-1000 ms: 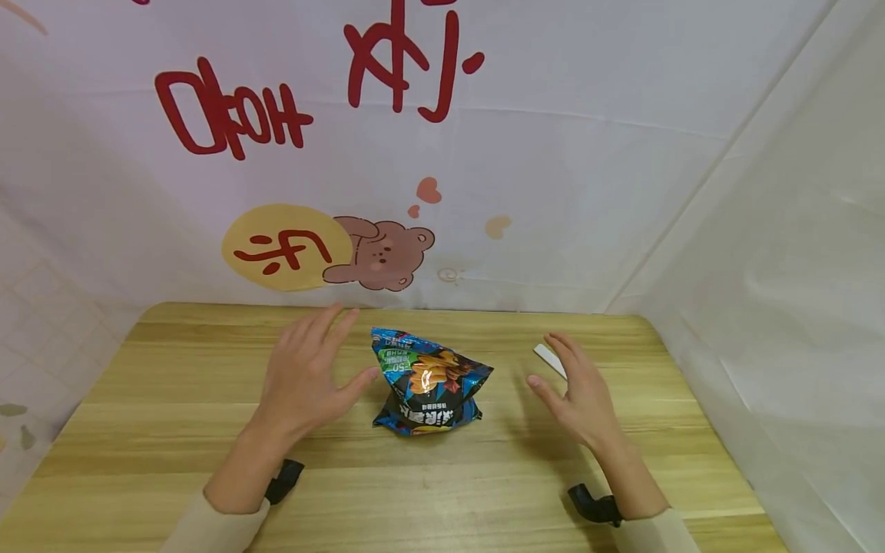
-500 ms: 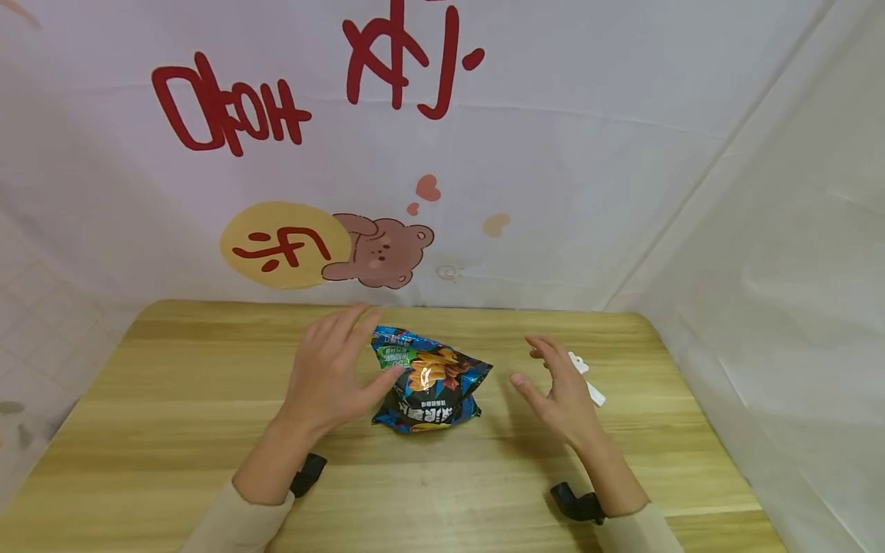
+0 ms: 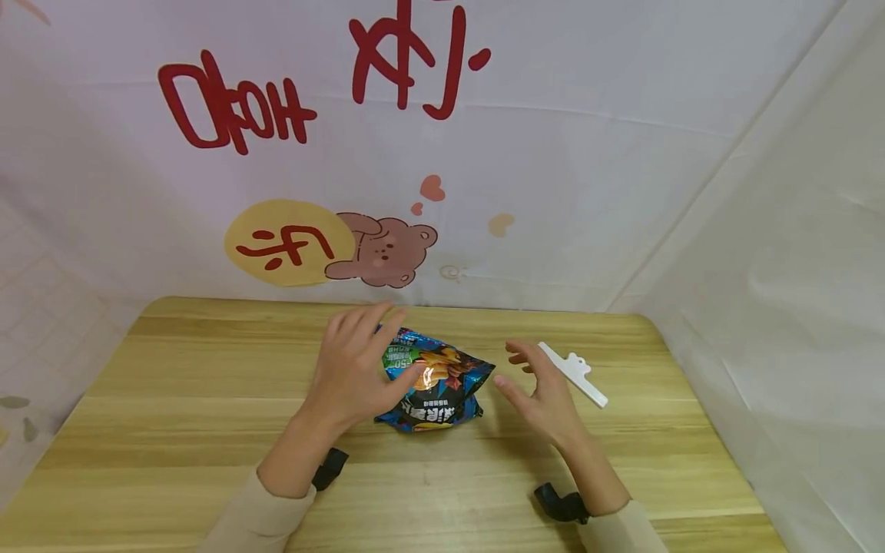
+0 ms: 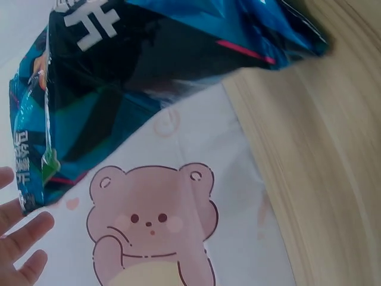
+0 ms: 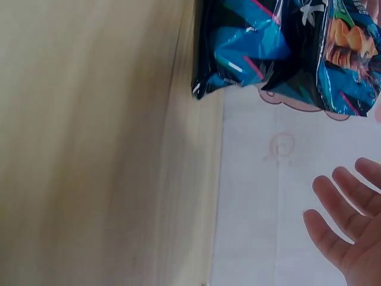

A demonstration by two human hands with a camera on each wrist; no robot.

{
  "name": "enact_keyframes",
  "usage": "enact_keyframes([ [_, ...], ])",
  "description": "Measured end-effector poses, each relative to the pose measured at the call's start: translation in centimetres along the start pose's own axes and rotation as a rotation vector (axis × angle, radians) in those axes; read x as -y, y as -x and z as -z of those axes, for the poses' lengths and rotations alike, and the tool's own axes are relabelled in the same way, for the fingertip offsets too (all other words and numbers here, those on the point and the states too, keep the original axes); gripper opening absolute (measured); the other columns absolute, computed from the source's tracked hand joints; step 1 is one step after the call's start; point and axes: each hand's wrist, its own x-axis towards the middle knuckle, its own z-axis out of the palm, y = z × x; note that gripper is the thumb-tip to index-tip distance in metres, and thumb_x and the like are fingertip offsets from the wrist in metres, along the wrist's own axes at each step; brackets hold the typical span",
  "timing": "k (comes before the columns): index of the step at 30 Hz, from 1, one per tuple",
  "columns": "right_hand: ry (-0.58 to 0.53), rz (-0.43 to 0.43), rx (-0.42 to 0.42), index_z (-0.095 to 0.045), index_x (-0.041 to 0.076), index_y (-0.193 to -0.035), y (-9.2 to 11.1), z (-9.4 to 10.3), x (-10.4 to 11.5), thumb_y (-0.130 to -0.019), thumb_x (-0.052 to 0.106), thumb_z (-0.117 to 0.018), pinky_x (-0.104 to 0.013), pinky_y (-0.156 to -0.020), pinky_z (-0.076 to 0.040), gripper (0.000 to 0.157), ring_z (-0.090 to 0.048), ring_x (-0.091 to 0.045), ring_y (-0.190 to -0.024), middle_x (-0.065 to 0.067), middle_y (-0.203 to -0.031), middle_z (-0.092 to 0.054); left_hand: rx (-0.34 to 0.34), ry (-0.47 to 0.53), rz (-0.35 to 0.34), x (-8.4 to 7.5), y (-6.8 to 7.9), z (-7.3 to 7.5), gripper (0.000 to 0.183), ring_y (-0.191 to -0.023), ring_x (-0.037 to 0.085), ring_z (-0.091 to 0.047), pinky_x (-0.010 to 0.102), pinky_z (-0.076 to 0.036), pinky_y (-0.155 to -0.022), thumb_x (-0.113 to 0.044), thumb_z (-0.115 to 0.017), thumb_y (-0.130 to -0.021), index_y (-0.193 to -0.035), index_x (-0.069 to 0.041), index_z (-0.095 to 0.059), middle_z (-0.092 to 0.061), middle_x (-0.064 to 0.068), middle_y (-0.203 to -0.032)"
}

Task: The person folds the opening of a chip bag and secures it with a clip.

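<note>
A blue and black snack bag (image 3: 442, 384), printed with chips and white lettering, stands on the wooden table in the head view. My left hand (image 3: 356, 376) is at its left side, thumb and fingers spread and overlapping the bag's left edge in this view. In the left wrist view the fingers (image 4: 24, 238) are right by the bag's corner (image 4: 36, 185). My right hand (image 3: 542, 395) is just off the bag's right corner, thumb and fingers apart with nothing between them. The right wrist view shows its fingers (image 5: 351, 202) spread, apart from the bag (image 5: 256, 47).
A white clip (image 3: 574, 372) lies on the table (image 3: 173, 415) to the right, behind the right hand. Black curved pieces (image 3: 560, 503) sit at both wrists. A white printed cloth (image 3: 553, 153) with a bear hangs along the table's back edge; pale sheeting (image 3: 781, 307) borders the right side.
Both hands have moved inward toward the snack bag, the left one now overlapping its edge. The white clip has come into full view as the right hand moved left. The bag stays put.
</note>
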Motion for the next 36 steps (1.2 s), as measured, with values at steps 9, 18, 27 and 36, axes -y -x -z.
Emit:
enact_keyframes([
  [9,-0.049,-0.005,-0.023,-0.065,0.006,-0.134,-0.5,-0.9,1.3,-0.088,0.012,-0.084,-0.048,-0.101,-0.05,0.05,-0.068,-0.026,-0.111,-0.008,-0.127,-0.07,0.003,-0.007,-0.042,-1.0,-0.8,-0.8,0.058,-0.118,0.037,-0.061,0.057,-0.045,-0.099,-0.046,-0.079,-0.084,-0.125,-0.006,-0.072,-0.066,0.016,-0.131],
  [18,-0.13,0.033,-0.03,-0.068,0.006,-0.129,-1.0,-1.8,1.6,-0.086,0.006,-0.084,-0.037,-0.099,-0.049,0.046,-0.068,-0.031,-0.108,-0.007,-0.123,-0.07,-0.023,-0.002,-0.073,-2.1,-1.5,-1.8,0.047,-0.11,0.034,-0.064,0.054,-0.047,-0.095,-0.041,-0.084,-0.082,-0.115,-0.009,-0.076,-0.071,0.01,-0.115],
  [27,-0.158,0.064,-0.034,-0.071,0.008,-0.122,-1.4,-2.2,2.2,-0.087,0.003,-0.083,-0.038,-0.096,-0.051,0.037,-0.07,-0.034,-0.105,-0.005,-0.12,-0.071,-0.048,0.001,-0.076,-2.6,-1.9,-2.8,0.034,-0.1,0.032,-0.067,0.051,-0.048,-0.091,-0.034,-0.084,-0.084,-0.106,-0.009,-0.079,-0.074,0.007,-0.101],
  [36,-0.163,0.121,-0.048,-0.074,0.006,-0.114,-1.5,-2.4,2.2,-0.088,-0.001,-0.081,-0.037,-0.09,-0.055,0.028,-0.069,-0.024,-0.102,-0.009,-0.111,-0.073,-0.024,0.017,-0.069,-2.7,-1.9,-3.1,0.022,-0.097,0.028,-0.068,0.05,-0.049,-0.091,-0.025,-0.082,-0.087,-0.103,-0.009,-0.08,-0.075,0.005,-0.098],
])
